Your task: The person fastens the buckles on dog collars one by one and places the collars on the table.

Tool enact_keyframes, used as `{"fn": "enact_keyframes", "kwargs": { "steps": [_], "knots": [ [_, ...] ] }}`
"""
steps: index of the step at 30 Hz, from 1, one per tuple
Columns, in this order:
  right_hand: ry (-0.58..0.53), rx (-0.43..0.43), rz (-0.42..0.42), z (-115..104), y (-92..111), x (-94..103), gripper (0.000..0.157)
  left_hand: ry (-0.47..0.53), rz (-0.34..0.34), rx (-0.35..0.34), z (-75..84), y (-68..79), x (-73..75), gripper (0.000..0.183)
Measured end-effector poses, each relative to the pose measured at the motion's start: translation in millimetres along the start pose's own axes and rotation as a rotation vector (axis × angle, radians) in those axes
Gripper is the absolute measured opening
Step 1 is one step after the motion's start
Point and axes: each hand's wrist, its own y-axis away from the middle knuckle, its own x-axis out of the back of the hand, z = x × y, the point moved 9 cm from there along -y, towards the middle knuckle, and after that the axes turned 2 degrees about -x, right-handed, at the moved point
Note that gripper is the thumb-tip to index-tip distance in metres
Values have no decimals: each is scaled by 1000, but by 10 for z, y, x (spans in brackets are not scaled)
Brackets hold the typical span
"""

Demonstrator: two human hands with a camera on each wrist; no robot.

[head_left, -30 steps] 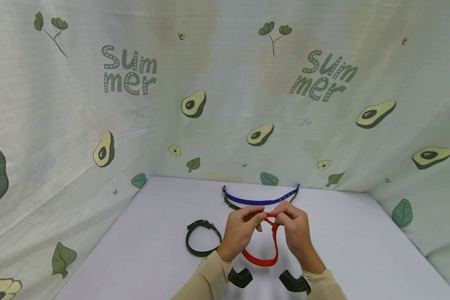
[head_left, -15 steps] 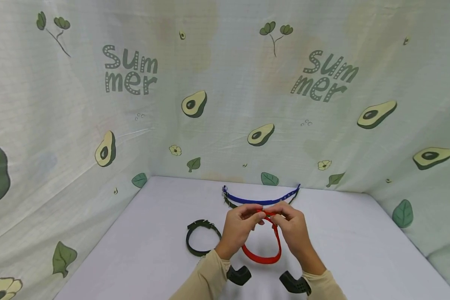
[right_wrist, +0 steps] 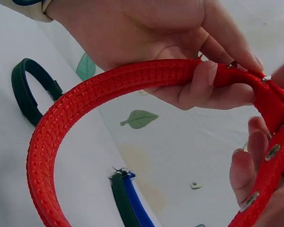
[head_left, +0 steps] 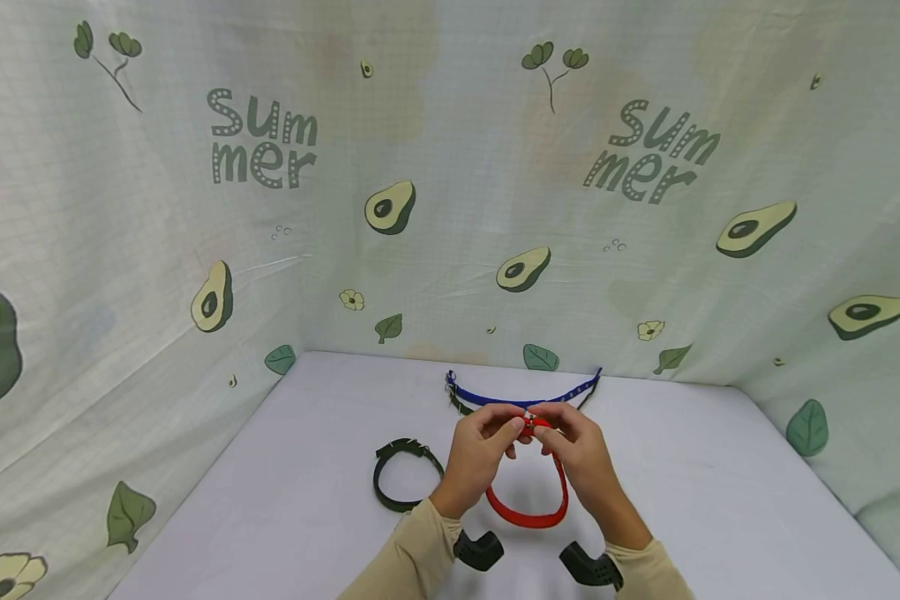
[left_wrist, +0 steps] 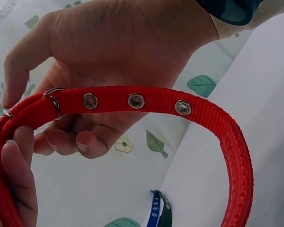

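Note:
A red collar (head_left: 528,521) hangs in a loop above the table, held up at its top by both hands. My left hand (head_left: 471,458) pinches one side near the metal fittings with thumb and fingers. Opposite it, my right hand (head_left: 591,462) pinches the other side, and the fingertips of both hands nearly meet. In the left wrist view, the strap (left_wrist: 161,100) shows several metal eyelets beside a D-ring (left_wrist: 54,92). A padded, stitched part of the collar (right_wrist: 42,156) curves through the right wrist view. Fingers partly cover the buckle area.
A dark green collar (head_left: 378,483) lies as a ring on the white table (head_left: 285,500), left of the hands. Behind them lie a blue collar (head_left: 487,402) and another dark green collar (head_left: 457,404). A printed cloth (head_left: 435,150) forms the backdrop.
The red loop has widened, its right side swinging right. The right hand has come slightly closer to the left, and metal fittings now show between the fingertips. The other collars stay put.

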Motion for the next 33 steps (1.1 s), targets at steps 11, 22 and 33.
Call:
{"fn": "enact_keyframes", "kwargs": {
  "steps": [11, 22, 33],
  "knots": [
    [-52, -42, -14, 64, 15, -53, 24, 3, 36, -16, 36, 9, 37, 23],
    [-7, -50, 14, 60, 28, -23, 26, 63, 36, -44, 48, 18, 6, 21],
    [-22, -63, 28, 54, 22, -12, 24, 129, 101, -90, 81, 23, 80, 25]
  ]
}}
